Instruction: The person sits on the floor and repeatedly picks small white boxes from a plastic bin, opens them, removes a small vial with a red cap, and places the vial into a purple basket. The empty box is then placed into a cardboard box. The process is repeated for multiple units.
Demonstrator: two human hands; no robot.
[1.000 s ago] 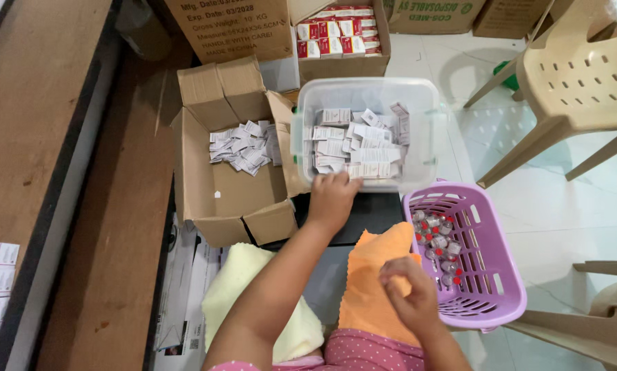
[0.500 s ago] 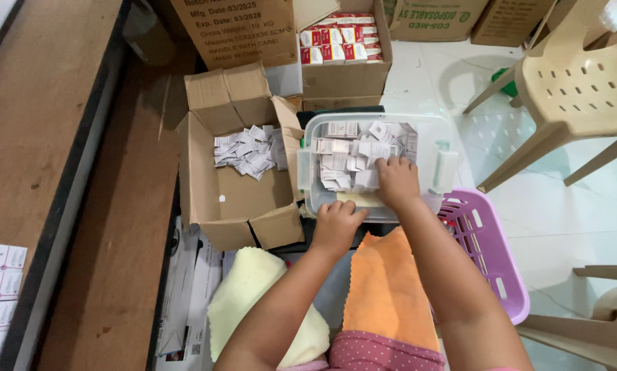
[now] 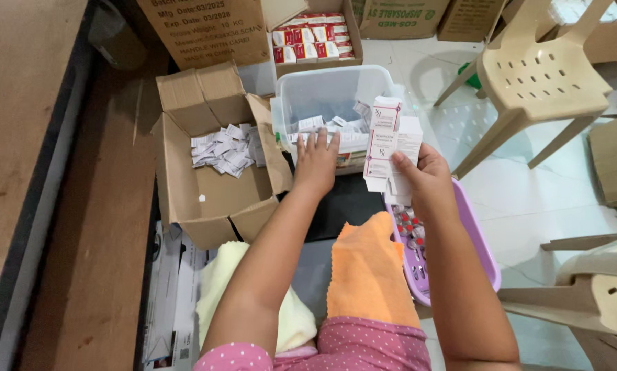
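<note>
My right hand (image 3: 429, 180) holds a flattened white carton with red print (image 3: 389, 145), lifted in front of the clear plastic bin (image 3: 322, 93). The bin holds several more flat white cartons. My left hand (image 3: 315, 161) rests with fingers spread on the near rim of that bin, touching the cartons inside. Under my right forearm sits a purple basket (image 3: 477, 237) with small red-capped vials (image 3: 408, 227). An orange cloth (image 3: 367, 271) lies over my lap.
An open cardboard box (image 3: 219, 199) with folded white leaflets (image 3: 222, 150) stands left of the bin. A box of red and white packs (image 3: 312, 34) sits behind it. Beige plastic chairs (image 3: 535, 75) stand at right, a wooden bench (image 3: 82, 227) at left, a yellow cloth (image 3: 219, 288) near my knee.
My right hand has lifted a flat carton out of the clear bin and raised it toward me. My left hand moved up onto the bin's near rim.
</note>
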